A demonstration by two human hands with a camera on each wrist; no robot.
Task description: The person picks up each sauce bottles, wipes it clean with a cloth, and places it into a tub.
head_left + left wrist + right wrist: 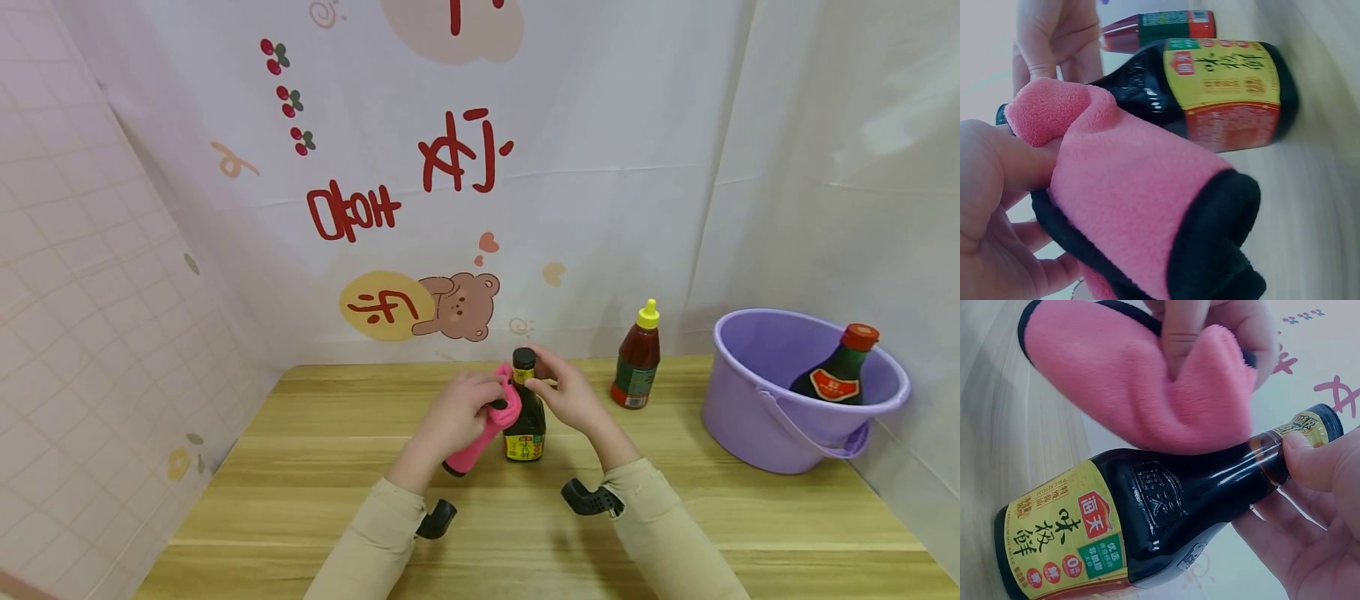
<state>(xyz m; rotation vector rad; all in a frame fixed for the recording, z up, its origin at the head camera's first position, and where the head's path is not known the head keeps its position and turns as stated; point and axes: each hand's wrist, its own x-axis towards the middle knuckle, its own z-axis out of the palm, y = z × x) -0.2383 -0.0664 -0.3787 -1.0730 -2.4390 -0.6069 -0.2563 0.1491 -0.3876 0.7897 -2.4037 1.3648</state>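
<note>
A dark soy sauce bottle with a yellow label and black cap stands upright on the wooden table. My right hand grips its neck, thumb across the front and fingers behind, as the right wrist view shows. A pink cloth with black edging is pinched in my left hand. Part of the pink cloth lies against the bottle's neck and shoulder in the right wrist view, while its loose end hangs down beside the bottle on the left.
To the right of my hands stands a red sauce bottle with a yellow nozzle cap. Farther right is a purple bucket, with a red-capped dark bottle leaning inside it. A printed white sheet hangs behind the table.
</note>
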